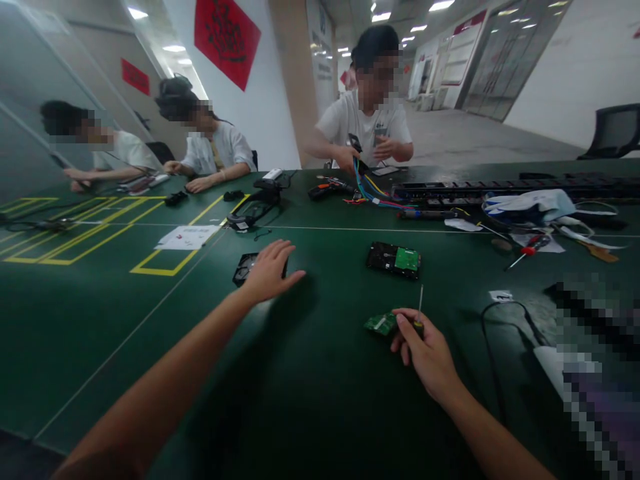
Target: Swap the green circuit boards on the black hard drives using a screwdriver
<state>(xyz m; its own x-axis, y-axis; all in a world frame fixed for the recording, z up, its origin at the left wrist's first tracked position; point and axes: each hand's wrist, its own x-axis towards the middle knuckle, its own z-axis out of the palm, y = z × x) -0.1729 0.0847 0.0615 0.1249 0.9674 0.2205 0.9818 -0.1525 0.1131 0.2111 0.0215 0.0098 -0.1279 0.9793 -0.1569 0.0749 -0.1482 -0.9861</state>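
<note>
One paper [187,237] lay left of our left hand [269,272] and farther out. Next, a dark case [244,268] sat partly hidden by that hand; our fingers were straight, the thumb spread wide, and we could not tell whether they touched it. Well to the right, a green board [379,324] jutted leftward from our right hand [423,343], clamped on it and on an upright screwdriver [421,308]. The drive [394,260] lay just beyond that hand, a cable [483,327] to its right.
</note>
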